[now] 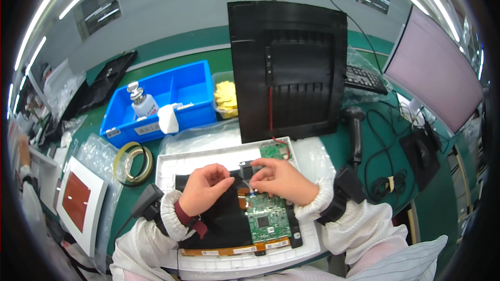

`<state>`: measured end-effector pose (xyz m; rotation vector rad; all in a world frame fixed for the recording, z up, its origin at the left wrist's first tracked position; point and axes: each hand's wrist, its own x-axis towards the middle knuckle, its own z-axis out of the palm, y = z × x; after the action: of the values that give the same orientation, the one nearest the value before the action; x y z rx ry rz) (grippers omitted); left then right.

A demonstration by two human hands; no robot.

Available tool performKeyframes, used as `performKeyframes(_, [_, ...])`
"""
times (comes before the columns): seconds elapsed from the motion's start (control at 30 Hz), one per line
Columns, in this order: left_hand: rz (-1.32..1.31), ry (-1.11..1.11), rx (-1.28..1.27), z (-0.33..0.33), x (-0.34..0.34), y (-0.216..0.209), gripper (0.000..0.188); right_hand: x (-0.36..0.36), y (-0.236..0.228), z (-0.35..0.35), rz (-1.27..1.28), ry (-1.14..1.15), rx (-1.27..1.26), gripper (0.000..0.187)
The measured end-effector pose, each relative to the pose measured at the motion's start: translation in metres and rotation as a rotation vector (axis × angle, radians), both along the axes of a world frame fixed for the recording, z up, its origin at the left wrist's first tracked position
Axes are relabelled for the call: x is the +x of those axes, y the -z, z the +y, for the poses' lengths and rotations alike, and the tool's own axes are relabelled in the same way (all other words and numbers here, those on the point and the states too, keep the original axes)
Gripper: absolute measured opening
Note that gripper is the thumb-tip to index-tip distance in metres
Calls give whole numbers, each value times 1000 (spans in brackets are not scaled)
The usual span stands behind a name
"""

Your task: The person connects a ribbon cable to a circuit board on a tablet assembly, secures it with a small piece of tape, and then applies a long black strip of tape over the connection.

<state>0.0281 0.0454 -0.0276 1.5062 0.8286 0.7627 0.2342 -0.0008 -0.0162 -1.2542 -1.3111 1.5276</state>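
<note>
One left hand (203,191), one right hand (285,181) near green circuit board (276,217)

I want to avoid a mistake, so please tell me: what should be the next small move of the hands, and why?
Probably the right hand should check the pale cable at the green circuit board: that hand is close beside it, and this view cannot show whether it is seated.

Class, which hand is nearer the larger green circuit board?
Right. The right hand is by the far end of the larger green circuit board; the left hand is to its left, over the black panel.
</note>
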Motion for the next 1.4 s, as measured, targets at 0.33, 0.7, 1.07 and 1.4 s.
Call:
performKeyframes(0.33, [11,46,19,-2,2,6,7,1,12,3,-245,-123,179,16])
performKeyframes(0.7, [127,-30,105,-8,7,9,8,2,5,2,-437,-130,355,15])
performKeyframes(1.07, [262,24,332,-11,12,-4,9,5,9,3,-375,-138,374,19])
performKeyframes(1.4, [308,-36,348,-13,13,-4,11,3,7,2,-370,-110,369,19])
